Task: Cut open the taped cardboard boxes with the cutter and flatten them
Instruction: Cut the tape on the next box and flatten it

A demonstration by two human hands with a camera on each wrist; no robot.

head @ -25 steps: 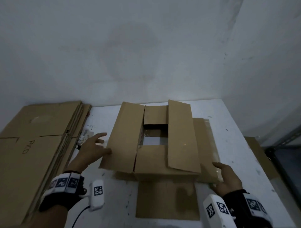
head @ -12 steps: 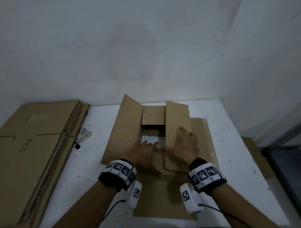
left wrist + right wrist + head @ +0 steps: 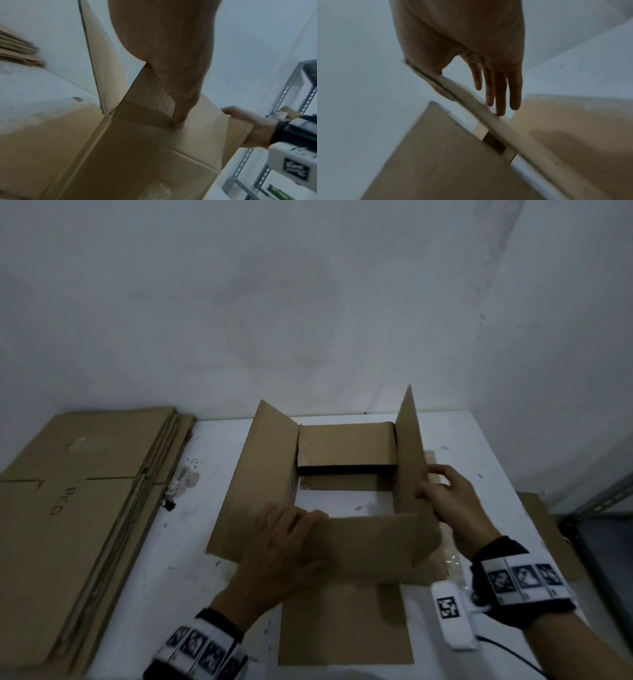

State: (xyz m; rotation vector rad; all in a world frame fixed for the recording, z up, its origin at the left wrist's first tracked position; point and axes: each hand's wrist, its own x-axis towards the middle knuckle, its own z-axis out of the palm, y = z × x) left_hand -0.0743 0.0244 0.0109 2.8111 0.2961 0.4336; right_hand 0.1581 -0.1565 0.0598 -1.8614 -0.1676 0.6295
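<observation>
Lying at the far left of the white table (image 3: 496, 440): a stack of flattened boxes (image 3: 85, 491), the top sheet printed with "PICO", sitting against the wall. Just beside its right edge, showing a dark smudge and a small black scrap (image 3: 169, 504) on the tabletop, too small to make out. Standing open in the middle of the table: the cardboard box (image 3: 346, 446), both ends open so the table is showing through its middle, its left flap (image 3: 253, 481) leaning outward and down onto the table, its near flap (image 3: 346, 625) lying flat toward the person. Gripping the near wall of the box at its left end: the left hand (image 3: 284, 549), fingers hooked over the top edge, thumb pressing the outer face as seen in the left wrist view; grip closed on cardboard. Rising steeply on the right: the right flap (image 3: 411, 460), standing nearly upright and hiding part of the box's inside. Holding that flap's near edge: the right hand (image 3: 452, 501), thumb on the inner side and fingers lying nearly straight along the outer face, pinching the panel; grip narrow, holding the flap. Lying under the right hand on the table: more flat cardboard with clear tape (image 3: 452, 559). Standing off the table's right edge: a grey metal rack (image 3: 609, 529).
</observation>
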